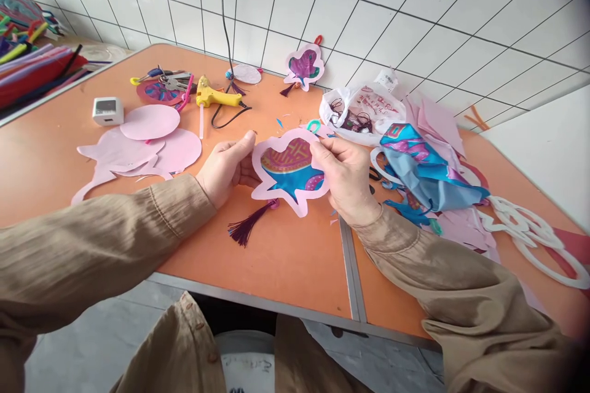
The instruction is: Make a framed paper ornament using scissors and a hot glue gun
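Note:
Above the table I hold a flat ornament (292,163) with a wavy pink border and a shiny blue, brown and gold patterned fabric centre. My right hand (348,175) pinches its right edge, thumb on the front. At its left edge is my left hand (230,166), thumb along the border and fingers partly hidden behind it. A teal loop (313,126) shows at the top. From the bottom hangs a dark purple tassel (246,224) with a pink bead.
Pink cut-out shapes (152,123), a white cube device (107,111) and a yellow glue gun (214,93) lie left. Another ornament (304,66) leans on the tiled wall. Rightward are a plastic bag (387,107), blue fabric (428,166) and white cut-out frames (530,233).

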`<state>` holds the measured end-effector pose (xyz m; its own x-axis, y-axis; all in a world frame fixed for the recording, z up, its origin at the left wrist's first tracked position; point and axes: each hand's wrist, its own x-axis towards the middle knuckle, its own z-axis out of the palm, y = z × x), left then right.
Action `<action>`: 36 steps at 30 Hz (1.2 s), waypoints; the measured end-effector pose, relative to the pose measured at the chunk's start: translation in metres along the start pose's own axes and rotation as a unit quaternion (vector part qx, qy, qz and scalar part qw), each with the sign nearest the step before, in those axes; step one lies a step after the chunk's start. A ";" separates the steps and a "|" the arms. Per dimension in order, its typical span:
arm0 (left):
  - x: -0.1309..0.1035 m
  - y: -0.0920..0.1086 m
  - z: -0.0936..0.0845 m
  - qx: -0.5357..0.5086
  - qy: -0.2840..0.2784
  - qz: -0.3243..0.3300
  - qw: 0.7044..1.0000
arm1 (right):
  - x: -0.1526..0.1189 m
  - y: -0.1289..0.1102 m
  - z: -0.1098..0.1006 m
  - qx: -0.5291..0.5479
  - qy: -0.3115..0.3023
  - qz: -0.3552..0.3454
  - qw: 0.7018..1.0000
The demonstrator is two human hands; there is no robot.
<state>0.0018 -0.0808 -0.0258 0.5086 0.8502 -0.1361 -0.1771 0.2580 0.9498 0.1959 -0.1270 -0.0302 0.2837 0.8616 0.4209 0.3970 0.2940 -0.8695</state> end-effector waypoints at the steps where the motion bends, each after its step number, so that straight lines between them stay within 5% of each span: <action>1: 0.000 0.000 0.000 -0.001 -0.002 0.001 1.000 | 0.000 0.001 0.000 0.002 0.001 -0.001 1.000; 8: -0.001 0.001 0.002 0.043 0.010 0.018 0.999 | -0.001 0.004 0.002 0.028 0.010 -0.002 1.000; 16: 0.002 0.000 -0.001 -0.056 -0.002 -0.004 0.998 | 0.000 0.005 0.003 0.038 0.020 0.007 0.999; 22: 0.002 -0.002 -0.001 0.026 0.002 0.008 1.000 | 0.000 0.006 0.003 0.040 0.019 0.008 0.999; 36: 0.005 -0.003 -0.002 0.000 0.008 -0.011 1.000 | 0.000 0.008 0.003 0.028 0.014 0.005 0.999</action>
<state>0.0033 -0.0768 -0.0293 0.4986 0.8516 -0.1618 -0.1660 0.2770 0.9464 0.1965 -0.1230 -0.0381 0.3120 0.8526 0.4192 0.3445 0.3097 -0.8863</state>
